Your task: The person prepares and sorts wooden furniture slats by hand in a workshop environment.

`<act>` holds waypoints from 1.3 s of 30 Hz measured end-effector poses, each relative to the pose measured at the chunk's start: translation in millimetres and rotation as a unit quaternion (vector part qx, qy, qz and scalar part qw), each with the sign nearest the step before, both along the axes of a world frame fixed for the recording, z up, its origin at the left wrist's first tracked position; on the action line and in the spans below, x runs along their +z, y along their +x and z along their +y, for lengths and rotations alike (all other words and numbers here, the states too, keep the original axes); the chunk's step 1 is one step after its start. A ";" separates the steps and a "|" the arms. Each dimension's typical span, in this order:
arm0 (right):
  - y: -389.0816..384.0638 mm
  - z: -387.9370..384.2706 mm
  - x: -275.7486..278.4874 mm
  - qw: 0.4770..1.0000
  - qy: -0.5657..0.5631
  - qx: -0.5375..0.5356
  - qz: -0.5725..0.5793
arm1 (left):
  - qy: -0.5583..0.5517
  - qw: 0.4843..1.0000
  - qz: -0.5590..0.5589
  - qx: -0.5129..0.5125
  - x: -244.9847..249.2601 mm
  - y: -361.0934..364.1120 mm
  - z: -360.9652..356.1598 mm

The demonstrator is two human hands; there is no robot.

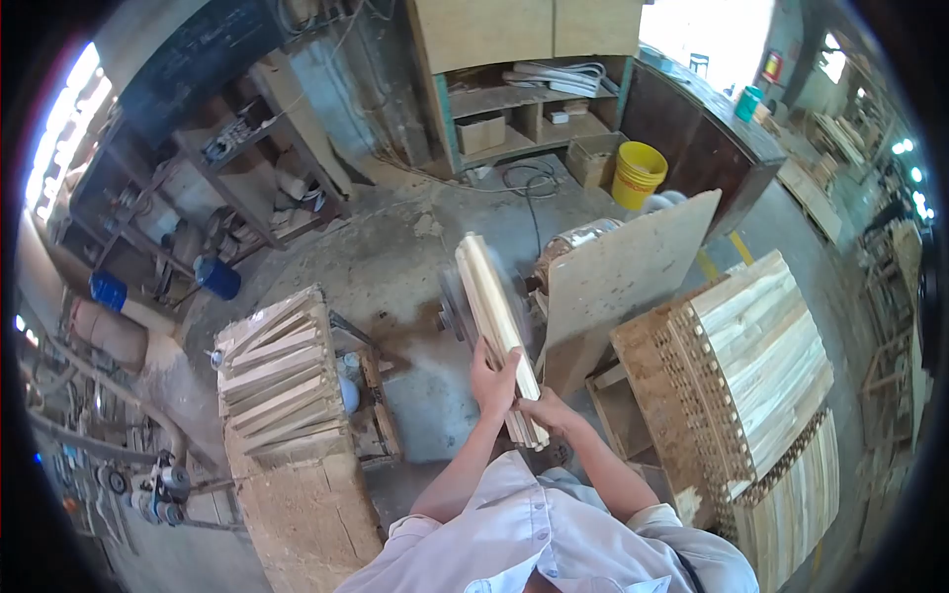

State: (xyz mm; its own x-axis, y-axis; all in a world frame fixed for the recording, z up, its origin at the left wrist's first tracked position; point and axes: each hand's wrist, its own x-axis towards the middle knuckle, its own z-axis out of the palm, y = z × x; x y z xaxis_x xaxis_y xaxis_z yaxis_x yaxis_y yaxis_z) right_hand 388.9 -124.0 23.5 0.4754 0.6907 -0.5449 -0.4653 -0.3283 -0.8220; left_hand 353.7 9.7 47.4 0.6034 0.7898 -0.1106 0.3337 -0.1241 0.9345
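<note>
Both of my hands grip a bundle of pale wooden strips that points away from me. My left hand wraps its left side near the lower end. My right hand holds the bottom end from the right. The far end of the bundle reaches over a spinning, blurred disc of a machine beside a plywood guard board.
A stack of wooden pieces sits on a dusty stand to my left. A large pile of stacked strips stands to my right. A yellow bucket, shelves and a blue drum lie farther off on the concrete floor.
</note>
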 end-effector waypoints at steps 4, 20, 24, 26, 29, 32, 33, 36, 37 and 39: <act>26.4 13.4 -29.8 0.976 0.087 -0.013 0.201 | 0.264 0.960 0.078 -0.049 1.1 10.9 2.8; 78.5 15.6 -59.7 0.941 0.127 0.048 0.309 | 0.465 0.869 0.118 -0.118 -10.9 82.7 38.9; 68.7 4.3 -87.1 0.938 0.147 0.096 0.299 | 0.465 0.869 0.110 -0.127 -12.8 82.4 39.8; 53.7 -15.0 -78.3 0.961 0.090 0.089 0.247 | 0.452 0.874 0.110 -0.140 -20.0 73.8 34.1; 33.0 -31.9 -66.1 0.976 0.073 0.086 0.186 | 0.443 0.877 0.116 -0.147 -21.5 56.5 16.2; 44.4 -8.7 -56.6 0.982 0.057 0.042 0.174 | 0.454 0.873 0.121 -0.134 -20.7 71.6 34.8; 51.2 2.8 -51.2 0.983 0.043 0.018 0.179 | 0.450 0.875 0.121 -0.131 -16.3 78.7 44.2; 78.1 34.8 -12.2 0.987 0.012 0.063 0.149 | 0.459 0.872 0.121 -0.122 -23.8 107.9 82.4; 80.8 38.7 -3.7 0.989 0.003 0.068 0.129 | 0.466 0.868 0.124 -0.119 -23.8 113.7 88.1; 76.9 36.3 -22.4 0.992 -0.007 0.063 0.108 | 0.455 0.873 0.128 -0.121 -28.4 115.1 84.8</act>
State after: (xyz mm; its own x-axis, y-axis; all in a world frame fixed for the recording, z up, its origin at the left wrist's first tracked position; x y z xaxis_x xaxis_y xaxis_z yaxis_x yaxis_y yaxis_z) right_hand 465.8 -87.7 1.1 0.2571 0.7292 -0.6342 -0.5843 -0.4055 -0.7030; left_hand 468.8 94.6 18.9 0.8126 0.4728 0.3408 0.3777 -0.8725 0.3100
